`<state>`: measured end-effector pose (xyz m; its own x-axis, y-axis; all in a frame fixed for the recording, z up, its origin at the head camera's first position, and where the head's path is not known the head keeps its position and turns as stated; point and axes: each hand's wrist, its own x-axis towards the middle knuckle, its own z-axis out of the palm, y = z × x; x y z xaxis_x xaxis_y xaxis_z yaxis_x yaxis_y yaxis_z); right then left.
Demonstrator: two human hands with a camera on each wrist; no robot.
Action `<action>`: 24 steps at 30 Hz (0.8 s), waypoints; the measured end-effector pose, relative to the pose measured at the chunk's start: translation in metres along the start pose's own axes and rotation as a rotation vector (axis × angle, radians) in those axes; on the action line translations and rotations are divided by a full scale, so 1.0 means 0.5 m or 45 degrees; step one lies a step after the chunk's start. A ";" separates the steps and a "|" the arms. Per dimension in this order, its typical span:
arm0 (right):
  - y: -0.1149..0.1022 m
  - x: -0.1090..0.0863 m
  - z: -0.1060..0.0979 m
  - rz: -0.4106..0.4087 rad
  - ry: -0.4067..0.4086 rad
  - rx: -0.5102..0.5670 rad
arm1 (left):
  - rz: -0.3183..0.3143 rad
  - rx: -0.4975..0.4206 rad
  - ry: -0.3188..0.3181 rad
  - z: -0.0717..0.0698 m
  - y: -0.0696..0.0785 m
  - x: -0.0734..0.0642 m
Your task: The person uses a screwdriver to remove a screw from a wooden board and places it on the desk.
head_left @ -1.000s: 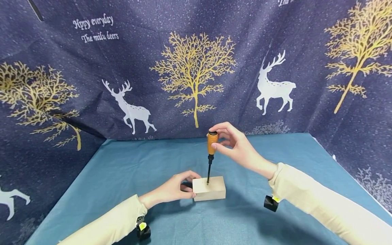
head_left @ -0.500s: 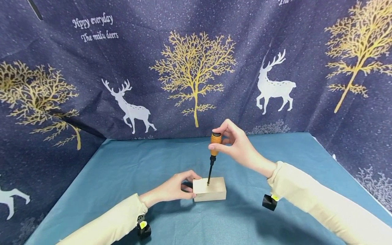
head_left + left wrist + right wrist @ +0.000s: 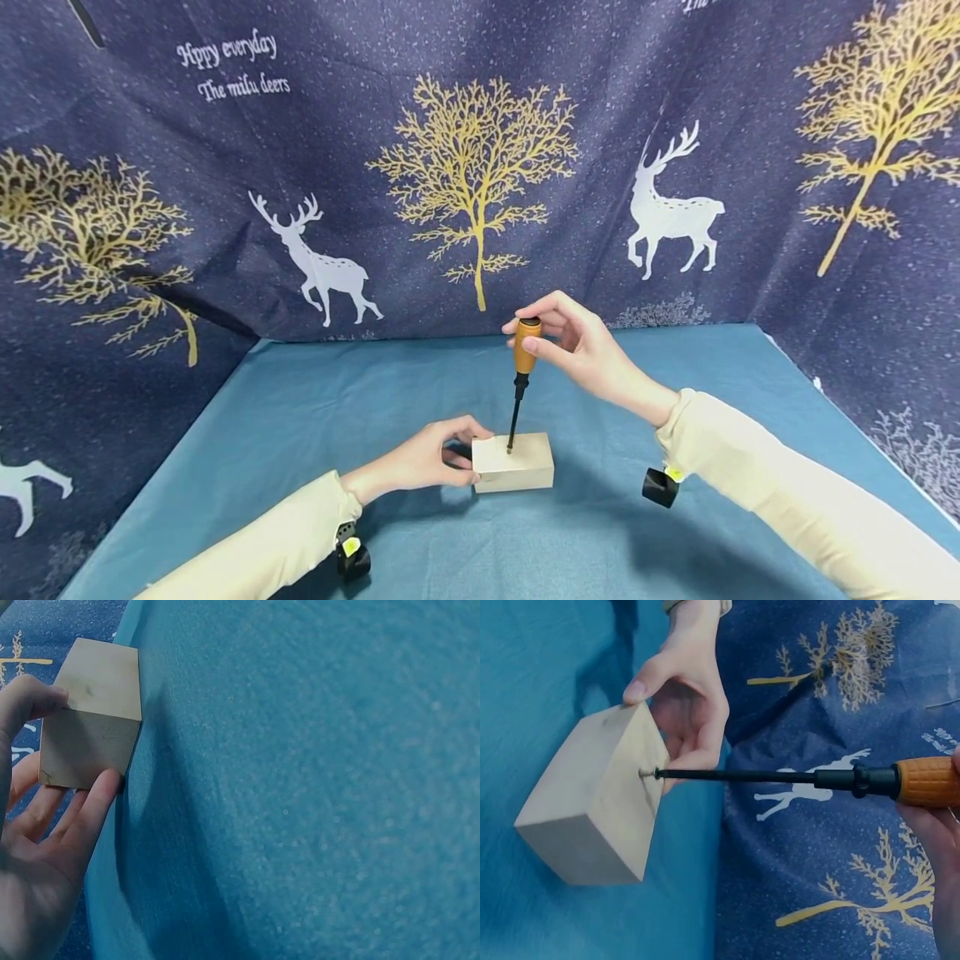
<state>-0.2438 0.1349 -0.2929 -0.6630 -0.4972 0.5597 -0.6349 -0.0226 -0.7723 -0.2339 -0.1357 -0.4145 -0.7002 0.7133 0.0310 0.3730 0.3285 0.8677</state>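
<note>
A pale wooden block (image 3: 513, 477) lies on the blue cloth in the head view. My left hand (image 3: 427, 457) grips its left end, thumb on the near side and fingers at the far side. A screw (image 3: 646, 773) stands partly sunk in the block's top face, as the right wrist view shows. The tip of a screwdriver (image 3: 742, 776) meets the screw's head. Above the block, my right hand (image 3: 581, 346) holds the orange screwdriver handle (image 3: 527, 346) between thumb and fingers, close to its black end cap. The shaft leans slightly to the right.
A blue cloth (image 3: 345, 375) covers the table around the block. Behind it hangs a dark blue curtain (image 3: 525, 150) printed with yellow trees and white deer. Each wrist wears a small black camera, such as the right one (image 3: 660, 487).
The right hand's fingers shift around the screwdriver handle, the thumb sliding back to the right after moving left. The handle sways slightly right. Left hand and block stay put.
</note>
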 end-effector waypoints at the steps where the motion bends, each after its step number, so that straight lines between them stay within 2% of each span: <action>1: 0.001 0.000 0.000 -0.006 -0.012 0.011 | -0.004 -0.001 -0.001 0.000 0.000 0.000; 5: 0.009 -0.002 0.008 -0.010 0.012 -0.032 | -0.008 0.009 0.002 -0.001 -0.001 0.000; 9: 0.018 -0.009 0.024 0.048 0.137 -0.289 | 0.006 0.013 0.007 0.000 -0.001 0.000; 12: 0.016 -0.012 0.032 0.127 0.231 -0.423 | 0.003 0.010 0.004 0.002 -0.002 0.001; 15: 0.011 -0.011 0.033 0.184 0.278 -0.404 | -0.008 0.011 0.004 0.002 0.000 0.000; 18: 0.006 -0.009 0.034 0.215 0.289 -0.331 | -0.015 0.021 0.004 0.002 0.000 0.000; 24: -0.004 -0.012 0.035 0.186 0.279 -0.212 | -0.017 0.037 0.005 0.002 -0.001 0.002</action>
<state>-0.2315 0.1224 -0.2997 -0.8103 -0.2853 0.5119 -0.5708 0.1866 -0.7996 -0.2343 -0.1345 -0.4153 -0.7079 0.7060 0.0214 0.3808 0.3559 0.8534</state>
